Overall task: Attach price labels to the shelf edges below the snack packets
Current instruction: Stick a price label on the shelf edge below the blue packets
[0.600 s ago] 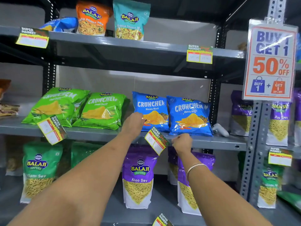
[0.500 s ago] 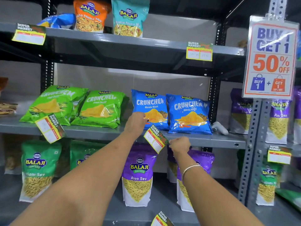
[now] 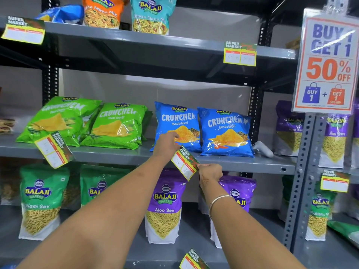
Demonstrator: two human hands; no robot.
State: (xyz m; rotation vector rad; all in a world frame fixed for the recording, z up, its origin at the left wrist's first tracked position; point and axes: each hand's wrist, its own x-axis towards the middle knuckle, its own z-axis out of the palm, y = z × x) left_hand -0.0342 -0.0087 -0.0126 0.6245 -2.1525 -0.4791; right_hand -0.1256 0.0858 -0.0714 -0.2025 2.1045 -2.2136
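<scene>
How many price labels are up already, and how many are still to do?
Five labels already hang on shelf edges: two on the top shelf, a crooked one below the green packets, one on the right-hand rack, and one at the bottom edge. In hand: both hands, left and right, hold a tilted label below the blue packets. Left: straighten and fix it.

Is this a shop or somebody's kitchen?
Most likely a shop, a supermarket snack aisle. Grey metal shelves hold rows of snack packets, price labels hang on the edges, and a sign says buy 1 get 1 50% off.
</scene>
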